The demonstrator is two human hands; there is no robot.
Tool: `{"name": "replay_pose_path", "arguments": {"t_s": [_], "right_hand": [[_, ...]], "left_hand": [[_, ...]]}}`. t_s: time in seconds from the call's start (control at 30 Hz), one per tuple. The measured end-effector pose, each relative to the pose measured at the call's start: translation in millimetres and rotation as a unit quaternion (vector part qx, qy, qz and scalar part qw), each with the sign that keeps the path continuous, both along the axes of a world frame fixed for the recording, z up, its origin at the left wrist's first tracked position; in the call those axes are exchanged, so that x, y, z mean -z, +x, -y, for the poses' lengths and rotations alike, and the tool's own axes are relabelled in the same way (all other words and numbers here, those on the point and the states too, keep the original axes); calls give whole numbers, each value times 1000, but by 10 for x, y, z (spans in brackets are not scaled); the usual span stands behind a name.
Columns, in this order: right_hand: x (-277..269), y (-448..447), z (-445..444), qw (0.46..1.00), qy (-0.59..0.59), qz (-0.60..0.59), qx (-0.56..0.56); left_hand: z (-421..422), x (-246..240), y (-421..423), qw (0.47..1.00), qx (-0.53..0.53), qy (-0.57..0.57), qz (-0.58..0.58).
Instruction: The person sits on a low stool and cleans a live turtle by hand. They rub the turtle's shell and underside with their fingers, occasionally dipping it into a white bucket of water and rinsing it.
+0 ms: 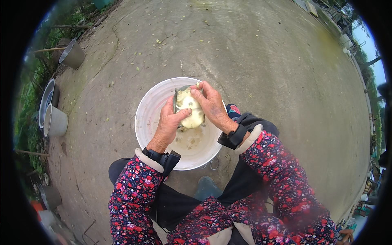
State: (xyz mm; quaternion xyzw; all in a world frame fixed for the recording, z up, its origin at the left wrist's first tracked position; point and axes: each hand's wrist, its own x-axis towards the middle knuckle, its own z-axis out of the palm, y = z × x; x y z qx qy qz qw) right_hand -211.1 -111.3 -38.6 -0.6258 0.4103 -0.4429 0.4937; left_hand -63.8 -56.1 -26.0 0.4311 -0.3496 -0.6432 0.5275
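Observation:
A turtle [192, 114], its pale yellow underside turned up and a dark rim showing at its edge, is held over a white plastic bucket [147, 128]. My left hand [170, 121] grips its left side, with the thumb across the underside. On the upper right, my right hand [211, 105] holds it with thumb and fingers near its edge; the fingers behind it are partly hidden. Below, shallow cloudy water [191, 142] with brownish bits lies in the bucket. A small yellowish piece [197, 84] is at my right fingertips.
The bucket stands on a concrete floor [291, 92] between my legs. At the left edge are a grey bucket [75, 56], a metal basin [55, 95] and a pale bucket [58, 122] beside plants. Scattered leaves lie on the concrete. A person's limb [346, 235] shows at the lower right edge.

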Motion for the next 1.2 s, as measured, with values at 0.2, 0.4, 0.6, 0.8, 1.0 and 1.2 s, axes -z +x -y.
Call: {"name": "replay_pose_path", "arguments": {"t_s": [0.2,0.4,0.6,0.8,1.0,1.2], "right_hand": [[-138,63,-97,999,-11,47,11],[-201,-9,-145,998,14,6,-55],[-163,50,-212,987,-105,-103,-70],[-111,133,-193,997,-8,-70,-17],[-16,51,-148,997,-29,-65,-6],[-18,-84,-42,992,87,22,-84]], "left_hand": [[23,-9,-14,986,-70,-72,130],[57,9,0,977,-130,-82,146],[93,73,35,985,-114,-31,123],[106,99,-4,981,-109,-26,160],[56,26,43,998,-8,1,64],[-15,-28,91,997,72,32,-25]]}}
